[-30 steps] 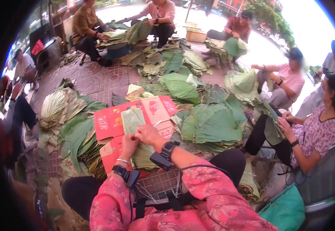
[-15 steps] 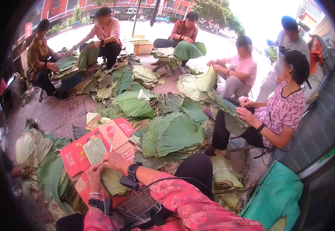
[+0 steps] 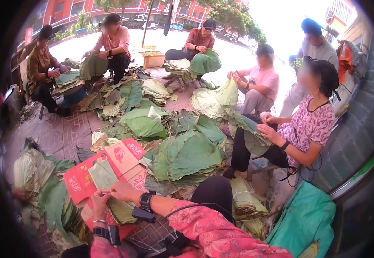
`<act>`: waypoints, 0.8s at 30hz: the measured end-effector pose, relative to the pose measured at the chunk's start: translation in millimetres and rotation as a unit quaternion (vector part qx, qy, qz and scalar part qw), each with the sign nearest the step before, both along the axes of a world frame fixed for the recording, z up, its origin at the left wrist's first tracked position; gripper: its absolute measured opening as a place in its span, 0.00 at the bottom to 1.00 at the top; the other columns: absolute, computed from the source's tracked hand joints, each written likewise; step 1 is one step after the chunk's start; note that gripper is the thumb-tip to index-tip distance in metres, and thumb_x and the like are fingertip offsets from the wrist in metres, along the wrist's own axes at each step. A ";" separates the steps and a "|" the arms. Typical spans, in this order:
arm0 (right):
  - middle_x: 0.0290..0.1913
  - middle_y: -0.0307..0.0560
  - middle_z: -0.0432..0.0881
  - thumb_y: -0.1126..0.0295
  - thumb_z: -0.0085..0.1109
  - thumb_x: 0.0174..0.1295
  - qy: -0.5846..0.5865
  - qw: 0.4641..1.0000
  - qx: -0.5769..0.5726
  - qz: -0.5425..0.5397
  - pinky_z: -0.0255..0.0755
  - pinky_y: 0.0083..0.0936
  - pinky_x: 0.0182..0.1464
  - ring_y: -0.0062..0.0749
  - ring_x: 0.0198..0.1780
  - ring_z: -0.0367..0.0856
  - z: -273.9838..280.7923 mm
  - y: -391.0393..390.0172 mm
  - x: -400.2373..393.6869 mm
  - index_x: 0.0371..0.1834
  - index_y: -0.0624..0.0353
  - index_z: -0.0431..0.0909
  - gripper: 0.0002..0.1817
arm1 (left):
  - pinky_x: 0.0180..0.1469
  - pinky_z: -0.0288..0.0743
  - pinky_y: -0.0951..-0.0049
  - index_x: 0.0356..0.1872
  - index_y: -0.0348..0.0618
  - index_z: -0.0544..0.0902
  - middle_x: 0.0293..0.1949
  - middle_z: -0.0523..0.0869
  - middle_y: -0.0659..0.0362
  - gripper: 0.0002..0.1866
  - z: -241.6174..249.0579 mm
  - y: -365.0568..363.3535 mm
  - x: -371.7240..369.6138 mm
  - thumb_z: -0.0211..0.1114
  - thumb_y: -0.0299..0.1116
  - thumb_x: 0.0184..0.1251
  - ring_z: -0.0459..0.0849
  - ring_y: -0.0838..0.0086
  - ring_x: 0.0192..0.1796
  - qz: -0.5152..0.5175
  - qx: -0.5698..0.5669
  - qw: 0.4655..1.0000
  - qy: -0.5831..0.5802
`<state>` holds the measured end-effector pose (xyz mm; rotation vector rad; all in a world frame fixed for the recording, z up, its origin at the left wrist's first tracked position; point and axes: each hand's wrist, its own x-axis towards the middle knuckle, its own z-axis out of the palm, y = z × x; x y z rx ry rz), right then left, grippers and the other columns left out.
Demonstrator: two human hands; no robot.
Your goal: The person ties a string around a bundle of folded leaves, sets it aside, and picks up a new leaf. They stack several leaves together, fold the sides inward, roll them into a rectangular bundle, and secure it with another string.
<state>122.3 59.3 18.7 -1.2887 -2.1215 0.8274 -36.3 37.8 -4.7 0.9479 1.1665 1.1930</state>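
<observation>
A folded bundle of large dried green leaves (image 3: 103, 175) lies on a flattened red cardboard box (image 3: 77, 181) in front of me. My left hand (image 3: 99, 203) and my right hand (image 3: 124, 191) meet over the middle of this bundle. Both hands are closed, with fingertips pinched close together. What sits between the fingertips is too small to make out. The lower end of the bundle shows beneath my right wrist, and my hands hide its middle.
Broad green leaves (image 3: 187, 155) are piled just beyond the cardboard. More leaves (image 3: 51, 185) lie at left. Right of my knee are a folded leaf stack (image 3: 245, 198) and a green sack (image 3: 303, 219). Several people sit around handling leaves; one (image 3: 305, 124) is close at right.
A thin white strip that stuck up by my right hand no longer shows. My hands remain together over the bundle. The whole view has shifted slightly.
</observation>
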 end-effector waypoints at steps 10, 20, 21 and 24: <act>0.28 0.53 0.80 0.69 0.58 0.43 0.047 0.998 -0.028 0.021 0.72 0.35 0.36 0.45 0.34 0.79 -20.3 13.9 0.4 0.27 0.58 0.80 0.08 | 0.30 0.69 0.86 0.30 0.38 0.80 0.24 0.80 0.66 0.07 -11.3 -2.5 4.0 0.67 0.19 0.48 0.75 0.85 0.26 0.034 0.044 0.998 0.029; 0.27 0.49 0.82 0.69 0.58 0.43 0.052 0.997 -0.039 0.046 0.73 0.32 0.33 0.41 0.32 0.81 -19.8 23.6 -0.1 0.27 0.55 0.81 0.07 | 0.29 0.70 0.81 0.29 0.36 0.82 0.22 0.81 0.64 0.06 -6.9 -7.1 10.1 0.69 0.26 0.50 0.75 0.84 0.26 0.065 0.132 0.971 0.190; 0.27 0.49 0.82 0.68 0.58 0.43 0.033 0.998 -0.028 0.051 0.73 0.31 0.33 0.40 0.31 0.81 -20.1 25.9 -0.3 0.26 0.55 0.81 0.07 | 0.29 0.71 0.80 0.30 0.36 0.82 0.22 0.81 0.63 0.07 -6.5 -6.8 10.4 0.69 0.26 0.51 0.76 0.83 0.26 0.068 0.142 0.962 0.225; 0.26 0.51 0.81 0.66 0.59 0.42 0.009 0.999 -0.006 0.051 0.72 0.33 0.33 0.43 0.31 0.81 -21.7 28.8 0.9 0.25 0.56 0.80 0.08 | 0.31 0.74 0.74 0.31 0.37 0.82 0.25 0.82 0.55 0.06 -9.8 -7.9 12.7 0.66 0.25 0.51 0.80 0.73 0.26 0.078 0.193 0.930 0.304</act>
